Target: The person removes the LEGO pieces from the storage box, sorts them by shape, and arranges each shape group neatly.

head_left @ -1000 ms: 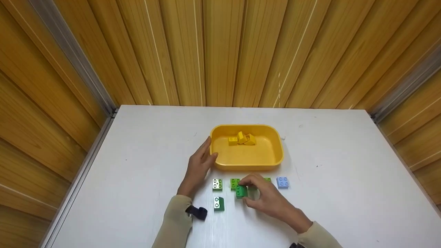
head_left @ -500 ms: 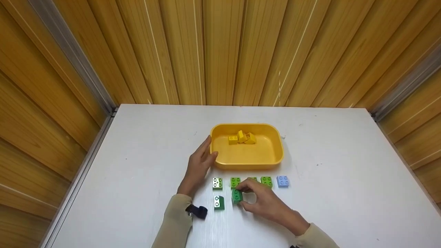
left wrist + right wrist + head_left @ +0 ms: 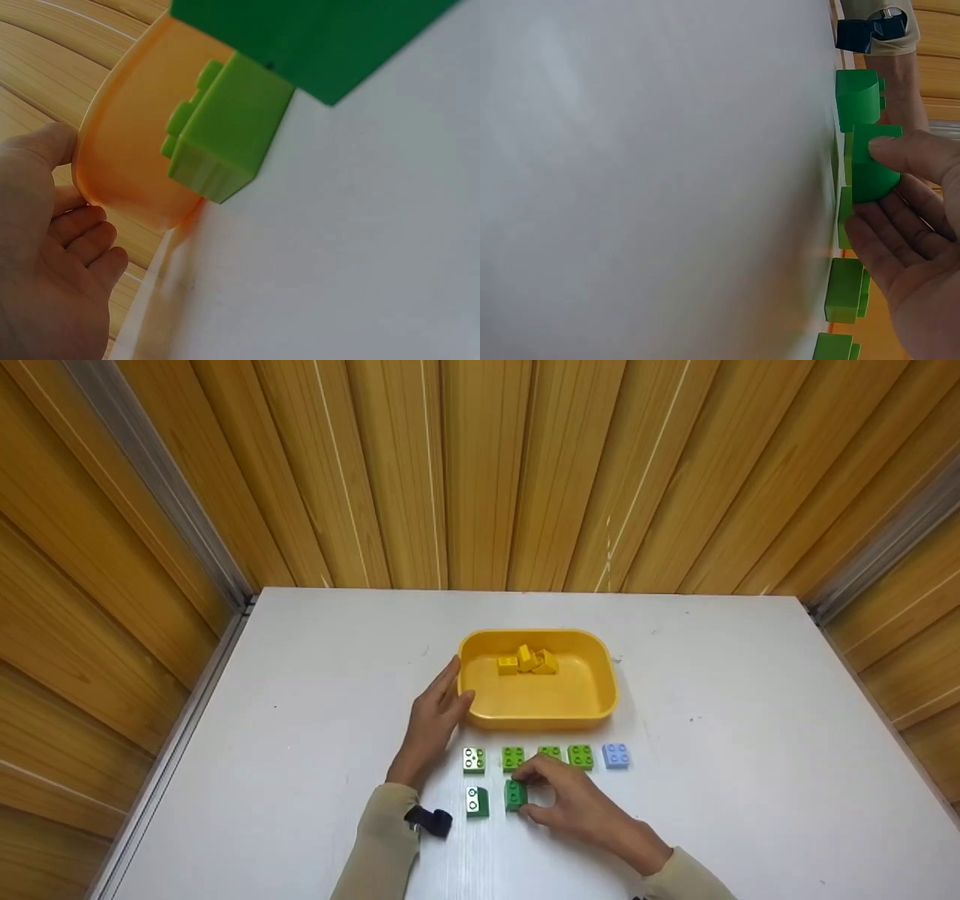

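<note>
My right hand (image 3: 581, 795) pinches a dark green two-stud brick with a rounded side (image 3: 515, 795) between thumb and fingers, low over the table. A matching dark green brick (image 3: 477, 802) sits just left of it. Behind them runs a row: several lime green bricks (image 3: 580, 757) and one light blue brick (image 3: 616, 755) at its right end. My left hand (image 3: 431, 720) holds the left side of a yellow tray (image 3: 540, 723), thumb at the front corner. In the left wrist view the left hand (image 3: 45, 240) has its thumb and fingers at the tray's rim (image 3: 84, 135).
Several yellow bricks (image 3: 528, 662) lie together toward the back of the tray. The white table (image 3: 337, 675) ends at wood-patterned panels (image 3: 480, 472) behind, with more panels at both sides.
My right hand has brought the dark green brick slightly left and toward the table's front, beside the matching one, uncovering more of the lime row. My left hand stays at the tray.
</note>
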`<state>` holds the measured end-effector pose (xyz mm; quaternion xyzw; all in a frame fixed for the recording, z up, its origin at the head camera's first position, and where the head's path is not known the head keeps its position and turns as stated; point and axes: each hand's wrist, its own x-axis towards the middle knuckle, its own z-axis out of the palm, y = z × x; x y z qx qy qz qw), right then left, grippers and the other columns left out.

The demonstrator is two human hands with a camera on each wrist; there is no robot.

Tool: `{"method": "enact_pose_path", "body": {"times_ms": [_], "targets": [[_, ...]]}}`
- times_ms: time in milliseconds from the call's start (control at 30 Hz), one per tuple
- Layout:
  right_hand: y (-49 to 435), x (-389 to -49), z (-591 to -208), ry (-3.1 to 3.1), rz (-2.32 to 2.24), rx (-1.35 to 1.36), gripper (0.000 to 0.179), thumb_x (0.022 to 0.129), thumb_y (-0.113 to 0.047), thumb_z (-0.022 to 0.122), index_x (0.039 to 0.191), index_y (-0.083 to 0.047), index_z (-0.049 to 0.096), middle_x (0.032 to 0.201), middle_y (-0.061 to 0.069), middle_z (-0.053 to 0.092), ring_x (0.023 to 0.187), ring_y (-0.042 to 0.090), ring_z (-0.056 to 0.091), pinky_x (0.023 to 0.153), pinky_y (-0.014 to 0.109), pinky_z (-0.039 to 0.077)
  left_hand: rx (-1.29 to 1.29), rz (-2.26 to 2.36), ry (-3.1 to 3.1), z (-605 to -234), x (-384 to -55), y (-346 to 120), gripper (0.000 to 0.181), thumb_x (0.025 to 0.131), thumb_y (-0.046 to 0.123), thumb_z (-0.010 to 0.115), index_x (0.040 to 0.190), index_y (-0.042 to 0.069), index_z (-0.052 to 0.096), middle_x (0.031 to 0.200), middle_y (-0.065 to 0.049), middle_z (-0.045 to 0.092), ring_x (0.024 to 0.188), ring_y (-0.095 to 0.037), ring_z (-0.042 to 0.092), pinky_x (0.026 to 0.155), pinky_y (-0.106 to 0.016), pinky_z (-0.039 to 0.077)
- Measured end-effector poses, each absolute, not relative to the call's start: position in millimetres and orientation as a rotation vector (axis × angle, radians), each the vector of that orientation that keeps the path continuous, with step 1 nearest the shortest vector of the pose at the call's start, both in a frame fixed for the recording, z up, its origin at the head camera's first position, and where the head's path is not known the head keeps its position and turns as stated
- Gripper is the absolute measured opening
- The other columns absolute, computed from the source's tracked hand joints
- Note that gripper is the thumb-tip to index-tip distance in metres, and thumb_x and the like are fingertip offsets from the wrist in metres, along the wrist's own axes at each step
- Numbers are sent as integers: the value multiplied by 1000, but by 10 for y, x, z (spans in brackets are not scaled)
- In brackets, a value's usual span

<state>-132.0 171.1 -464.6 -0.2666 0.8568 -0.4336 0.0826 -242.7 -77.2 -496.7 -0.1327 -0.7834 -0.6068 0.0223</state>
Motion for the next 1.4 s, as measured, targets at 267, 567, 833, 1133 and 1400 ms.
{"method": "enact_pose_path", "body": {"times_ms": [267,567,833,1133,1400], "targets": [[1714,-1330,-4654,2553,-1234,-752,39,88,-3,85,121,-13,67,120,-5,70,115,22,67,105,37,54,-411,-1877,-2423,-4963,-2425,-771,66,109,30,64,166,14,37,170,0,35,157,-20,29,129,-40,24],[1713,-1328,-4666,2561,-1205,-745,38,88,-4,85,121,-13,67,119,-5,71,115,21,67,106,38,54,-411,-1876,-2429,-4957,-2424,-781,66,108,29,64,166,13,37,170,1,35,157,-19,30,128,-38,24],[1720,-1338,-4672,2571,-1176,-792,38,89,-7,86,121,-12,67,120,-3,70,114,17,66,104,37,55,-438,-1930,-2395,-4954,-2409,-777,67,109,32,64,166,12,37,171,1,34,157,-18,28,128,-38,26],[1734,-1339,-4677,2552,-1192,-809,43,89,-9,86,127,-8,67,124,-1,70,116,20,67,105,36,55,-435,-1924,-2400,-4956,-2418,-776,67,109,32,64,166,11,37,171,-1,34,158,-20,28,128,-40,24],[1757,-1368,-4623,2531,-1209,-768,42,91,-16,87,128,-9,68,125,0,71,115,20,67,104,37,55,-443,-1903,-2406,-4967,-2429,-778,66,109,30,64,166,10,36,170,-1,34,157,-19,28,128,-37,25]]}}
